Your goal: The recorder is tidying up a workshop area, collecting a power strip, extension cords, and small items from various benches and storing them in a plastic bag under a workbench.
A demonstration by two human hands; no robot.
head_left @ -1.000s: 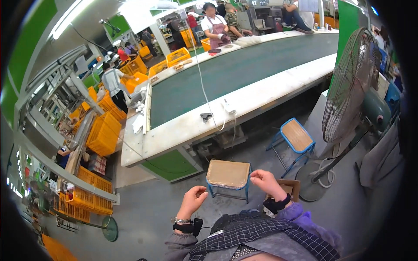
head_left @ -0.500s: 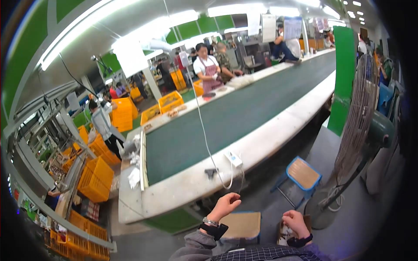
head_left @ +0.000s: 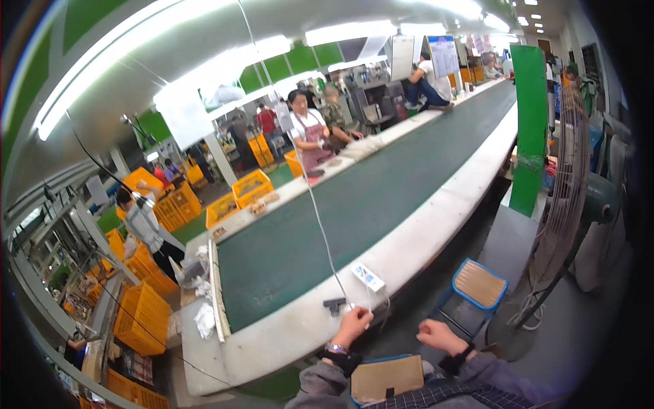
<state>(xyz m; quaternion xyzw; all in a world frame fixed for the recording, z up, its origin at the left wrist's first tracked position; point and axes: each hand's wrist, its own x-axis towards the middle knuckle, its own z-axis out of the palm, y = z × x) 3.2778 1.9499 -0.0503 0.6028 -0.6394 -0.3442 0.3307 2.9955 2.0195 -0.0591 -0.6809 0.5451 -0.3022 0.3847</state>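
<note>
My left hand [head_left: 351, 326], with a metal watch band and a dark cuff at its wrist, is at the near edge of the white-topped table [head_left: 286, 341]. Its fingers are curled in beside the lower end of a hanging white cable [head_left: 319, 225]; a small pale bit shows by the fingertips, too blurred to name. Just beyond lie a white power strip [head_left: 368, 277] and a black plug-like block [head_left: 334, 306]. My right hand [head_left: 441, 336] hovers off the edge, fingers closed, with nothing seen in them, near a blue-framed stool [head_left: 481, 283].
A second stool [head_left: 387, 379] stands below my hands. The long green belt [head_left: 368, 194] runs inside the tabletop. At right are a green post [head_left: 530, 109] and a large fan [head_left: 562, 184]. Yellow crates [head_left: 141, 317] stand left; a person in an apron [head_left: 310, 129] is across the belt.
The view has shifted, and the table edge is nearer to me. My left hand has come up to the cable's lower end. My right hand has moved forward and left, toward it.
</note>
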